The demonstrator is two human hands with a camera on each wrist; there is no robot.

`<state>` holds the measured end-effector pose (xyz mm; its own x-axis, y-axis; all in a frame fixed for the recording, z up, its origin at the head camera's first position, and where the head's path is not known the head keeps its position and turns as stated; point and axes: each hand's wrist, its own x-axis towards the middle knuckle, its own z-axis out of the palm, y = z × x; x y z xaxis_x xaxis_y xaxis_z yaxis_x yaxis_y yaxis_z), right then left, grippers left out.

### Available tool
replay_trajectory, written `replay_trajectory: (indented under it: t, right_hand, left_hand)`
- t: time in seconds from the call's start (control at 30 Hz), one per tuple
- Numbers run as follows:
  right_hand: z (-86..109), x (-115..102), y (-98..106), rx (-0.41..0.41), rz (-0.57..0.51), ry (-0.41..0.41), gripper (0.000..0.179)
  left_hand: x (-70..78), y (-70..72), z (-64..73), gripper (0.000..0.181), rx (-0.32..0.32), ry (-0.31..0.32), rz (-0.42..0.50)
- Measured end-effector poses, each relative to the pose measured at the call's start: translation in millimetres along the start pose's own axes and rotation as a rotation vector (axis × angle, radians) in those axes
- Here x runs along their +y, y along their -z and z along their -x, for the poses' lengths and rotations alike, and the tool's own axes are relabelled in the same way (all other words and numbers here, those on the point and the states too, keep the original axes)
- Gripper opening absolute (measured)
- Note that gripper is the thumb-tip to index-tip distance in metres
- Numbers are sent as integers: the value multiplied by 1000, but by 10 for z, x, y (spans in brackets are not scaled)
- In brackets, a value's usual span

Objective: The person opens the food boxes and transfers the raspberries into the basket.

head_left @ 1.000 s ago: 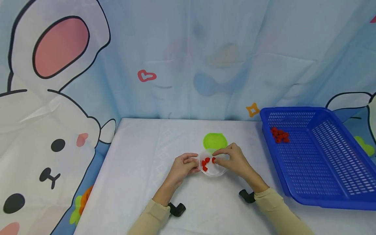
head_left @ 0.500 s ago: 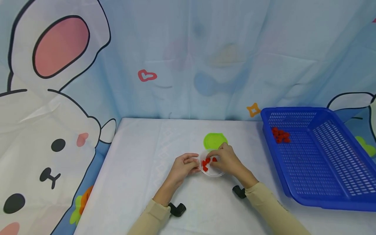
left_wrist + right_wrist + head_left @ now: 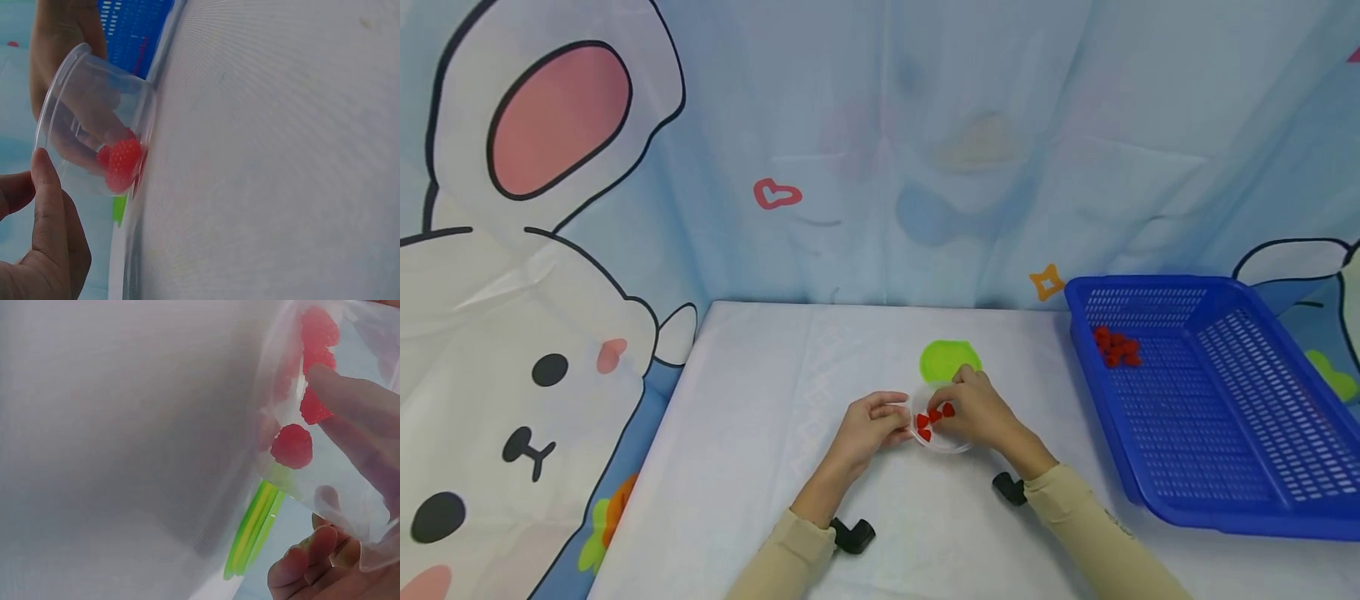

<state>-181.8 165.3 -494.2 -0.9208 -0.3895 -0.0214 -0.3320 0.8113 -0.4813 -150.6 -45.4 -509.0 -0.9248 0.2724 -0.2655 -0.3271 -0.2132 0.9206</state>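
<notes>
A clear plastic tub (image 3: 943, 448) stands on the white-covered table with several red raspberries (image 3: 292, 447) in its bottom. My left hand (image 3: 868, 427) holds the tub at its left side, fingertips at the rim in the left wrist view. From the right, my right hand (image 3: 976, 410) reaches down inside it. Its thumb and a finger close about one raspberry (image 3: 315, 406), seen through the wall in the right wrist view; the other fingers stay outside, curled over the rim. A green lid (image 3: 947, 361) lies just behind the tub.
A blue plastic basket (image 3: 1217, 417) stands at the right, with a cluster of raspberries (image 3: 1117, 347) in its back left corner. Behind the table (image 3: 760, 400) hangs a blue curtain (image 3: 850, 167) printed with cartoon figures.
My right hand has moved left and deeper into the tub, letting go of a raspberry there and reaching another. The raspberries inside have shifted slightly. My left hand has stayed put.
</notes>
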Motion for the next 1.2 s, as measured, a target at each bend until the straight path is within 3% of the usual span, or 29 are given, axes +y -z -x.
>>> replay_trajectory:
  t: [0.4, 0.63, 0.97, 1.2]
  right_hand:
    - [84, 116, 83, 31, -239, 66, 20]
    - [180, 165, 227, 77, -333, 19, 19]
    - [338, 207, 551, 145, -311, -11, 24]
    - [508, 222, 957, 191, -293, -49, 25]
  left_hand:
    - [-26, 12, 9, 33, 5, 9, 7]
    - [-29, 10, 3, 33, 13, 8, -4]
    - [-10, 3, 8, 34, 6, 9, 2]
    - [7, -6, 1, 36, 1, 11, -2]
